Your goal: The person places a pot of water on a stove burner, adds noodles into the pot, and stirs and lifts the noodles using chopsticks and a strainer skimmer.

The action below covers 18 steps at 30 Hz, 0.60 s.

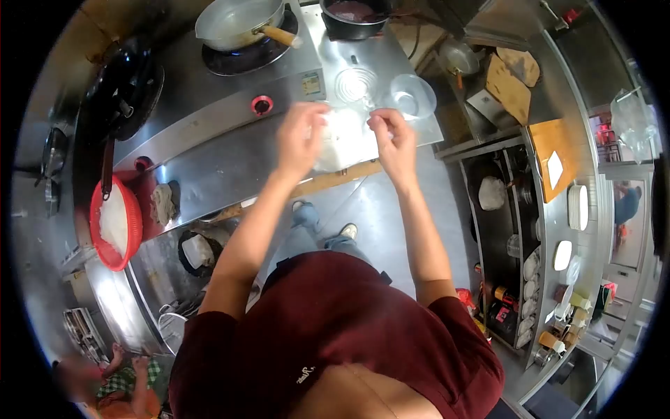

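Note:
Both hands are raised over the steel counter [426, 129]. My left hand [300, 138] has its fingers bent together at a clear plastic bag [338, 140], which hangs between the hands and is hard to make out against the glare. My right hand [393, 143] pinches with thumb and forefinger near the bag's other side; what lies in the pinch is too small to tell. Just beyond my right hand sits a clear round plastic bowl [413, 96]. A clear ringed lid [355, 84] lies to the left of the bowl.
A pan [234, 24] with a wooden handle rests on the stove, beside a black pot [354, 17]. At the left is a red basket [132, 223] with white contents. Shelves [513, 209] with dishes stand at the right. Another person [132, 391] is at the lower left.

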{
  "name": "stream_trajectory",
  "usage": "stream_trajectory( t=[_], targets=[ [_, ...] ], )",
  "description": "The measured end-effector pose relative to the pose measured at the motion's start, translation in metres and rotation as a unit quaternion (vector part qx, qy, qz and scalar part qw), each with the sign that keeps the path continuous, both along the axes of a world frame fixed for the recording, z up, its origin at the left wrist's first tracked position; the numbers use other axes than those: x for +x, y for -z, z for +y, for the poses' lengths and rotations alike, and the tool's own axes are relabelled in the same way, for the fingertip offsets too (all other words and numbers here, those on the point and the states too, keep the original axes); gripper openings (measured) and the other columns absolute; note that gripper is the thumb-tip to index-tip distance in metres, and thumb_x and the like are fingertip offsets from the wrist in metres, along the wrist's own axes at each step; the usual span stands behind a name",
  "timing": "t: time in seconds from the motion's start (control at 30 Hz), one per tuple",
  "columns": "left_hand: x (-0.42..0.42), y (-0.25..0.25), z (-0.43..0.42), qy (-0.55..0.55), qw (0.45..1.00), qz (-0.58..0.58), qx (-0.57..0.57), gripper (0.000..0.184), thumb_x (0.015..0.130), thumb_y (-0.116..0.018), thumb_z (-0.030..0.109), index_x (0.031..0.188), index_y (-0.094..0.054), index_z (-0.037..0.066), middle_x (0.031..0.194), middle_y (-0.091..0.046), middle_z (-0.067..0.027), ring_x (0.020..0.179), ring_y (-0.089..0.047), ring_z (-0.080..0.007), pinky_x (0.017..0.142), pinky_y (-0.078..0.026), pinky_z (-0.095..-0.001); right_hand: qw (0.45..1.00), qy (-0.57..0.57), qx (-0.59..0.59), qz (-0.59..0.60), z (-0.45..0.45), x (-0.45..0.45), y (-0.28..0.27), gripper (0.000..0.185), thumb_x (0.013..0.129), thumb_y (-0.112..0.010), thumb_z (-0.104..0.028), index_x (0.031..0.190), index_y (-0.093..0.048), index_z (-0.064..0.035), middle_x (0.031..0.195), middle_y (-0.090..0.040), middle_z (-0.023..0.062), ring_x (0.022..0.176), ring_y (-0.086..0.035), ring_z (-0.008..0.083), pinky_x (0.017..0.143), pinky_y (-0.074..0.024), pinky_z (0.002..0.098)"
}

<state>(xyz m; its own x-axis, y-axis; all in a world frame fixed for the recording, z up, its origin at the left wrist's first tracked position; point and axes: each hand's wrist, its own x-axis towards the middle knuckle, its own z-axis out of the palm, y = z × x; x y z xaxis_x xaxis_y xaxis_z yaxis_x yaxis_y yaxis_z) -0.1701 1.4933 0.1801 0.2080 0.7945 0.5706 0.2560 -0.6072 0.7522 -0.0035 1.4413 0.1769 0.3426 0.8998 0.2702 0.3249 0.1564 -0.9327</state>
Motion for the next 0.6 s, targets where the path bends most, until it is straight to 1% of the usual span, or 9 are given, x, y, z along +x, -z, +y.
stream_trajectory(
  t=[0.07,0.13,0.17,0.23,0.27,0.33,0.43,0.53,0.6],
  targets=[
    [0.02,0.042,0.025,0.071,0.991,0.086,-0.072,0.015,0.082,-0.045,0.004,0.092,-0.055,0.0,0.084,-0.058,-0.0149,0.075,-0.06,-0.0257,0.069,-0.046,-0.0345,0.997,-0.049,-0.025,0.059,0.027,-0.012,0.027,0.015,0.082,-0.051,-0.01,0.092,-0.057,0.0002,0.08,-0.063,0.0118,0.074,-0.062,0.0196,0.061,-0.0461,0.0276],
    [0.011,0.094,0.04,0.078,0.859,0.488,-0.132,0.019,0.078,-0.046,0.01,0.092,-0.057,0.002,0.088,-0.06,-0.0175,0.083,-0.059,-0.0316,0.073,-0.046,-0.0409,0.979,-0.091,-0.078,-0.166,0.045,-0.02,0.081,0.015,0.08,-0.051,-0.007,0.091,-0.056,0.0007,0.082,-0.062,0.0147,0.076,-0.062,0.0241,0.065,-0.0477,0.0322],
    [0.005,0.105,0.041,0.087,0.827,0.533,-0.156,0.019,0.078,-0.048,0.011,0.091,-0.057,0.002,0.087,-0.06,-0.0166,0.084,-0.059,-0.0321,0.074,-0.046,-0.0412,0.949,-0.112,-0.095,-0.28,0.055,-0.018,0.095,0.015,0.078,-0.052,-0.005,0.091,-0.056,0.0009,0.083,-0.061,0.0161,0.077,-0.062,0.0264,0.068,-0.0485,0.0344],
    [-0.01,0.114,0.032,0.099,0.746,0.625,-0.207,0.018,0.076,-0.05,0.014,0.089,-0.057,0.003,0.086,-0.061,-0.0147,0.086,-0.058,-0.033,0.076,-0.045,-0.0416,0.86,-0.079,-0.277,-0.421,0.06,-0.017,0.102,0.019,0.077,-0.051,-0.008,0.095,-0.055,-0.001,0.087,-0.06,0.0172,0.077,-0.061,0.0309,0.068,-0.0489,0.0373],
    [-0.015,0.114,0.03,0.104,0.753,0.613,-0.218,0.019,0.076,-0.051,0.014,0.09,-0.058,0.003,0.089,-0.061,-0.0148,0.087,-0.058,-0.0323,0.076,-0.045,-0.0417,0.796,-0.062,-0.364,-0.479,0.058,-0.018,0.107,0.022,0.076,-0.051,-0.01,0.096,-0.055,-0.002,0.089,-0.06,0.0177,0.077,-0.06,0.0331,0.069,-0.0491,0.0388],
    [-0.012,0.111,0.033,0.113,0.769,0.585,-0.231,0.019,0.076,-0.051,0.015,0.09,-0.058,0.004,0.095,-0.06,-0.0151,0.089,-0.058,-0.031,0.076,-0.046,-0.0418,0.803,-0.075,-0.347,-0.479,0.062,-0.001,0.127,0.025,0.077,-0.051,-0.013,0.1,-0.053,-0.0034,0.093,-0.058,0.0181,0.078,-0.06,0.0331,0.07,-0.0489,0.0405],
    [0.023,0.12,0.047,0.108,0.868,0.478,-0.083,0.03,0.075,-0.054,0.017,0.103,-0.057,0.005,0.105,-0.055,-0.0139,0.098,-0.054,-0.0225,0.076,-0.045,-0.0332,0.83,-0.117,-0.309,-0.449,0.077,0.009,0.125,0.03,0.075,-0.053,-0.013,0.104,-0.051,-0.0037,0.104,-0.053,0.0172,0.092,-0.055,0.0323,0.076,-0.0464,0.0431],
    [0.05,0.175,0.069,-0.005,0.836,0.543,0.08,0.041,0.073,-0.061,0.024,0.106,-0.052,0.002,0.111,-0.05,-0.0128,0.11,-0.044,-0.0274,0.084,-0.04,-0.0411,0.881,-0.086,-0.256,-0.389,0.074,0.003,0.109,0.04,0.072,-0.056,-0.011,0.11,-0.047,-0.0034,0.113,-0.049,0.0143,0.104,-0.048,0.0313,0.083,-0.0423,0.0432],
    [0.05,0.144,0.086,0.077,0.802,0.592,-0.03,0.05,0.069,-0.064,0.027,0.109,-0.05,0.001,0.11,-0.05,-0.0118,0.112,-0.041,-0.0278,0.088,-0.037,-0.0415,0.875,-0.074,-0.208,-0.431,0.073,0.009,0.104,0.043,0.073,-0.055,-0.011,0.114,-0.045,-0.0044,0.116,-0.048,0.0145,0.106,-0.046,0.0318,0.087,-0.0384,0.0479]
  ],
)
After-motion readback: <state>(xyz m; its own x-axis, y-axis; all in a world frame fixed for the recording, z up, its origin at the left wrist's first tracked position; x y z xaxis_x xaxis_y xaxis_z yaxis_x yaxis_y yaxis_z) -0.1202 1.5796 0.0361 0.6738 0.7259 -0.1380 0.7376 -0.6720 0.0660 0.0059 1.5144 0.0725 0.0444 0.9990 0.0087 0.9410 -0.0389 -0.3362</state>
